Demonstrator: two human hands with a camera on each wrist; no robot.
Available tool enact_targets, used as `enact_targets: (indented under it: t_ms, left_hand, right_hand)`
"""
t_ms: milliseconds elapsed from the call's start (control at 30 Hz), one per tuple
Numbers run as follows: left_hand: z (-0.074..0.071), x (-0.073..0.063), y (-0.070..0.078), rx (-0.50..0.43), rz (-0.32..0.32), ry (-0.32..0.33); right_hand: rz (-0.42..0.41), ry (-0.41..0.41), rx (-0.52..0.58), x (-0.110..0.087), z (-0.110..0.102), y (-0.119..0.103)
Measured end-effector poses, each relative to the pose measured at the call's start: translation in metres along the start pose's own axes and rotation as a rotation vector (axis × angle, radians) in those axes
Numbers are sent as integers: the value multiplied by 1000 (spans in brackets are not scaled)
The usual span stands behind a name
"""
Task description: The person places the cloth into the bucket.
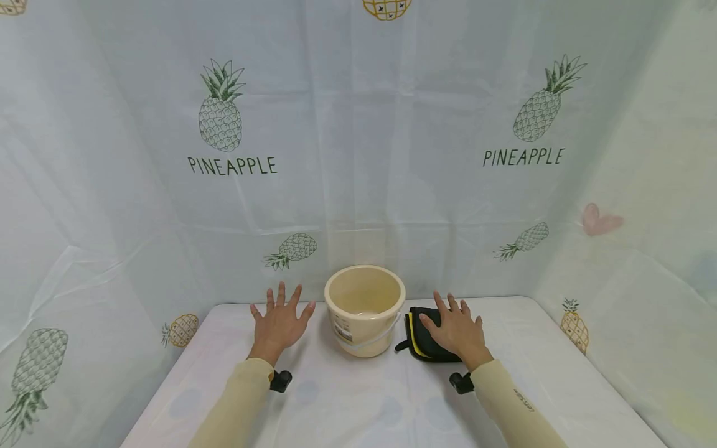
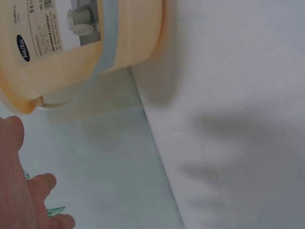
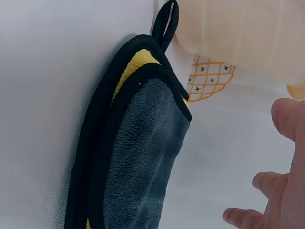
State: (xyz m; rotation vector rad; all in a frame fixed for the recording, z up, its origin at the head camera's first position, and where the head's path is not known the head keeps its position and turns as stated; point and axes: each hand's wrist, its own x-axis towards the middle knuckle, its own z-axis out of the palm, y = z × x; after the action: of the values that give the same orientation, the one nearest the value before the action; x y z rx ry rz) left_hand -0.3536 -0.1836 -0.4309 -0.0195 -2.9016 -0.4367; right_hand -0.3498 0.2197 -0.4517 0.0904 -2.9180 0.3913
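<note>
A cream plastic bucket point(image 1: 350, 311) with a pale handle and a printed label stands upright at the back middle of the table. Just to its right lies a folded cloth point(image 1: 426, 348), dark grey with black edging, a yellow inner side and a hanging loop. My left hand point(image 1: 280, 326) is held up left of the bucket, its fingers spread and holding nothing. Over the cloth, my right hand point(image 1: 462, 333) is raised with spread fingers, hiding part of it. The right wrist view shows a gap between that hand point(image 3: 281, 191) and the cloth point(image 3: 143, 129).
A white cloth with faint dots covers the table point(image 1: 358, 404). Behind it hangs a pineapple-print curtain point(image 1: 358, 155), close to the bucket's far side, and more curtain closes in on both sides. A black wrist camera point(image 1: 281, 381) sits under the left wrist, another point(image 1: 462, 382) under the right.
</note>
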Motion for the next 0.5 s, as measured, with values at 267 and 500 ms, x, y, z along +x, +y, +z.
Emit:
enact_targets:
  t_ms: [267,500]
  left_hand:
    - [2,1,-3,-8,4,-1]
    - [-3,3,2,-115,53,12]
  right_hand:
    - [-9,3,8,1,1,4]
    - [-33,-18,30,4,0,10]
